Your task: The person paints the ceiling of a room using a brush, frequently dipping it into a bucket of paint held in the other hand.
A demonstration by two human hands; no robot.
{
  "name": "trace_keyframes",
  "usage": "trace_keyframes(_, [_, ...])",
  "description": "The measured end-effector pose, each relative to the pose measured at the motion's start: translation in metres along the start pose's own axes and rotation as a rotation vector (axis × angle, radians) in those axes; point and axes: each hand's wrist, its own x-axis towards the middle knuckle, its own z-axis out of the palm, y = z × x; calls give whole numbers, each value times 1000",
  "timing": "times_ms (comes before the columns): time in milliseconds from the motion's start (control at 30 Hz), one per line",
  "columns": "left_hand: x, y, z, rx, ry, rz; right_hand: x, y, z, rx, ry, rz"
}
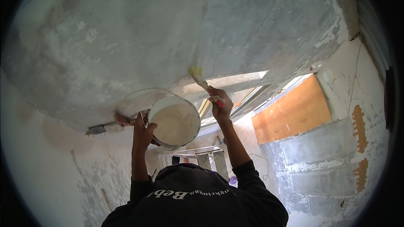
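Note:
My left hand grips the side of a round white bucket, with the thumb near its rim. Pale, creamy liquid shows inside the bucket, and its thin wire handle arcs up on the wall side. My right hand is closed round the handle of a flat paintbrush, where a bit of red shows. The brush's yellowish bristles point up and away from me, at the grey, patchy wall. They seem to touch the wall just beyond the bucket.
A window opening lies beyond my right hand. An orange-brown board leans farther right. Below me stand wooden planks or a stand on the floor. A small grey fitting sticks out left of my left hand.

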Motion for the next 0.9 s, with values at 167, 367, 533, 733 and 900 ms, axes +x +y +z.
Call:
trace_keyframes(167, [-3, -1, -2, 45, 5, -24, -16, 8, -11, 8, -31, 135])
trace_keyframes(367, [-4, -6, -2, 21, -21, 23, -22, 22, -31, 90, -173, 249])
trace_keyframes(533, [-4, -3, 9, 4, -15, 32, 9, 16, -26, 57, -86, 232])
trace_keyframes(733, [-2, -13, 18, 52, -35, 65, 73, -1, -28, 5, -89, -36])
trace_keyframes(900, [0, -18, 17, 63, -37, 39, 85, -18, -23, 186, 231, -284])
